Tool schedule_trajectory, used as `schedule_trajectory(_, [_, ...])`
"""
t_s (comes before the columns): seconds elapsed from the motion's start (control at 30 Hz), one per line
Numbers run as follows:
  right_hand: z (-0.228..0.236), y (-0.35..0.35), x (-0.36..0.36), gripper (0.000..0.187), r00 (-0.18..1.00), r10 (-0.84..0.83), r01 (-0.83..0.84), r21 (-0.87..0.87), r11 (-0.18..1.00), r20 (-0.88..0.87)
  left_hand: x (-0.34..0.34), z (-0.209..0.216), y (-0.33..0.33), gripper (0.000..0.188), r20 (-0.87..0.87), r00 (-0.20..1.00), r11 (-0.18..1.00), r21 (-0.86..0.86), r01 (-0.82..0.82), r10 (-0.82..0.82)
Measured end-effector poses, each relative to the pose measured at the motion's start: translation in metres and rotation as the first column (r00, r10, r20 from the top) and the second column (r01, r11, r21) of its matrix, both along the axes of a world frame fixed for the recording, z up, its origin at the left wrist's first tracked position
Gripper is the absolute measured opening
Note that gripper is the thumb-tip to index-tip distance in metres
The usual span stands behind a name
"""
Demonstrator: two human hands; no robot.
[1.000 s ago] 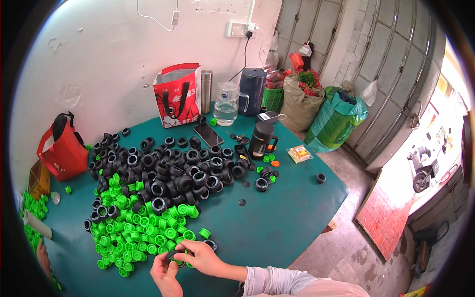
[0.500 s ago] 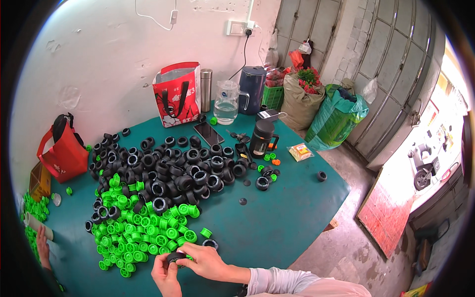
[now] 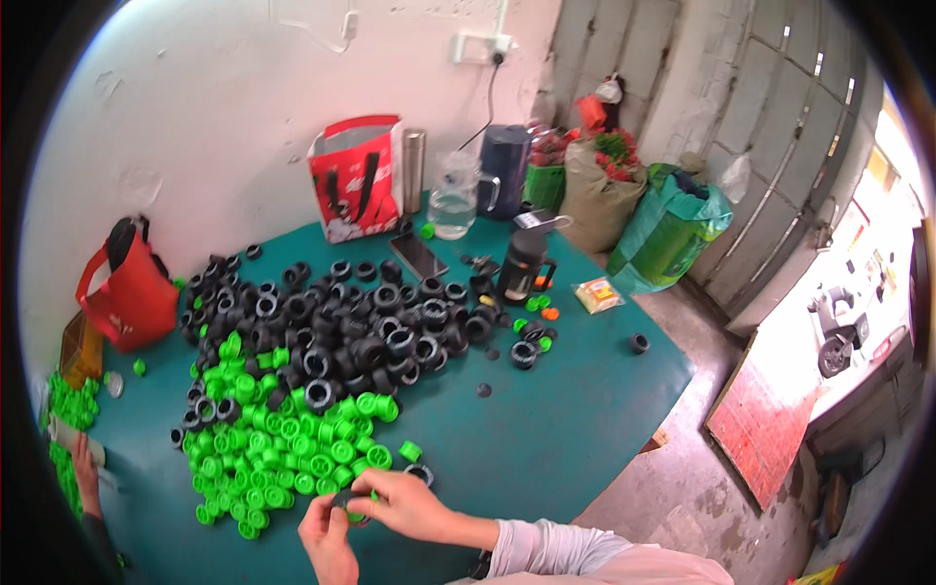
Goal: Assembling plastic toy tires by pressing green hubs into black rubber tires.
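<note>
In the head view, the left grip [image 3: 328,538] and right grip [image 3: 404,504] pinched one black tyre [image 3: 343,498] between them. Countless green wheels [image 3: 268,453] lay just beyond-left. Farther beyond stood two red bags [image 3: 336,161], one white-lettered. Far left, another person's hand [image 3: 86,470] had risen to a pale tube [image 3: 97,452] since earlier.

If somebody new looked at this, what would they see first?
Probably the heap of bright green wheels on the left half of the table, with black tyres piled beyond it. Then the red-and-white bag by the wall, and at the bottom, the left hand and right hand holding a small dark ring.
</note>
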State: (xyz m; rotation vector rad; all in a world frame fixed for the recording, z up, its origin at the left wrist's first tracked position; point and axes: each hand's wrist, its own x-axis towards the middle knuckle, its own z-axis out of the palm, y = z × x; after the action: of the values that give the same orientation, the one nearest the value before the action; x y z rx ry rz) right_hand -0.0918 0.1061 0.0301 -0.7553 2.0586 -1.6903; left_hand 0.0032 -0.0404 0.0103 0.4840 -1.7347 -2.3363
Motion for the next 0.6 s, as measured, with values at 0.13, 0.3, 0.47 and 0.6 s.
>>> schedule_trajectory(0.13, [0.0, -0.002, -0.02, 0.017, 0.994, 0.011, -0.017, 0.055, 0.998, 0.109, -0.011, -0.002, 0.017, 0.021, 0.079, 0.986, 0.935, 0.312, -0.165, 0.148])
schedule_trajectory(0.3, [-0.004, 0.007, -0.009, 0.022, 0.999, -0.013, 0.013, 0.006, 1.0, 0.039, -0.015, 0.01, 0.018, 0.031, 0.003, 0.989, 0.956, 0.259, -0.142, 0.146])
schedule_trajectory(0.47, [-0.002, 0.002, -0.002, 0.019, 0.989, -0.053, 0.062, -0.058, 0.996, 0.139, 0.004, 0.012, 0.005, 0.029, 0.06, 0.995, 0.976, 0.199, -0.085, 0.075])
schedule_trajectory(0.6, [-0.002, 0.005, -0.002, 0.019, 0.985, -0.023, 0.026, -0.018, 0.999, 0.171, 0.001, 0.005, 0.014, 0.03, -0.009, 0.992, 0.972, 0.204, -0.118, 0.122])
